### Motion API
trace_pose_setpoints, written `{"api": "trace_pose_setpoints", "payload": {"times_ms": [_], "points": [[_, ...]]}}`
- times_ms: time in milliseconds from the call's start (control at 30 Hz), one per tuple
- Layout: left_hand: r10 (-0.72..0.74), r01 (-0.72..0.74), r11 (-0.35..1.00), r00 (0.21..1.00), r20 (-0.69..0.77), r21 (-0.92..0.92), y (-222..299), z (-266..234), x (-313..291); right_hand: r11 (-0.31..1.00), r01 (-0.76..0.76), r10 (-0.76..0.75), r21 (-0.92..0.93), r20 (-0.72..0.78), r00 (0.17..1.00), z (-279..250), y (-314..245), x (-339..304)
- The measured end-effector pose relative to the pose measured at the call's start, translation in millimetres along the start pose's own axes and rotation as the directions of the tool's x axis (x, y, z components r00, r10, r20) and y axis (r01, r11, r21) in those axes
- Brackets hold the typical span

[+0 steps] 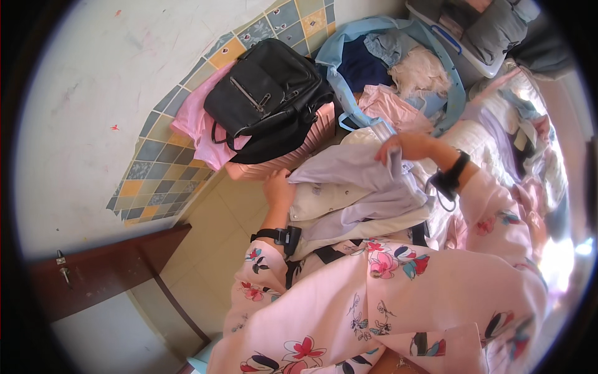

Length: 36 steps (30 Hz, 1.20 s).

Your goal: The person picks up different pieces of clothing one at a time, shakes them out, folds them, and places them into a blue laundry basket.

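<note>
"So, what does your feed show?"

"From my remote seat, I see the right hand [410,147] with its fingers clenched on a lavender garment [355,163], spread before the wearer [423,299]."

"And the left hand [278,189]?"

"It meets the garment's left edge; I can't tell whether those fingers pinch it. Beyond, a black backpack [268,87] sits above a pink suitcase [321,134], beside an open blue bag [458,96] of clothes [420,71]."

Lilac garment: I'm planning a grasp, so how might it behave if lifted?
The lilac garment would probably hang floppy, since it bends and creases near the right hand. It is probably light, as the cloth looks thin; its loose folds may slump.
</note>
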<state>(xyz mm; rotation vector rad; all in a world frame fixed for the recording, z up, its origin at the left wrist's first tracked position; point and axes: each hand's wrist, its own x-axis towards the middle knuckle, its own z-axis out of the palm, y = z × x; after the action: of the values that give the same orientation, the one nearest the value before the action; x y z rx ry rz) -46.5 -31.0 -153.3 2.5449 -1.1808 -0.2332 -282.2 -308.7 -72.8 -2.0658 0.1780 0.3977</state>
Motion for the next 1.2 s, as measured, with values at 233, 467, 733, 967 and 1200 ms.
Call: {"api": "trace_pose_setpoints", "payload": {"times_ms": [233,467,733,967,1200], "points": [[-0.229,0.337,0.836,0.931,0.284,-0.433,-35.9,5.4,-8.8,0.924,-0.132,0.168,-0.359,0.070,0.983,-0.4,-48.0,-14.2],[-0.332,0.309,0.810,0.942,0.045,-0.498,-70.3,38.3,-14.5,0.777,-0.022,-0.090,-0.630,-0.146,0.985,74.0,-14.6,8.7],[-0.445,0.530,0.559,0.841,0.308,-0.638,-103.5,-42.0,-16.8,0.675,0.019,-0.099,-0.737,-0.066,0.993,100.6,-31.5,22.7],[-0.357,0.803,-0.030,0.548,0.757,-0.595,-118.3,-15.8,-93.3,0.525,0.090,-0.146,-0.846,0.015,0.989,112.6,-43.9,37.9],[-0.137,0.748,-0.012,0.657,0.742,-0.664,-52.4,-39.6,-131.8,0.541,0.116,-0.111,-0.833,0.066,0.992,127.7,-46.4,37.7]]}}
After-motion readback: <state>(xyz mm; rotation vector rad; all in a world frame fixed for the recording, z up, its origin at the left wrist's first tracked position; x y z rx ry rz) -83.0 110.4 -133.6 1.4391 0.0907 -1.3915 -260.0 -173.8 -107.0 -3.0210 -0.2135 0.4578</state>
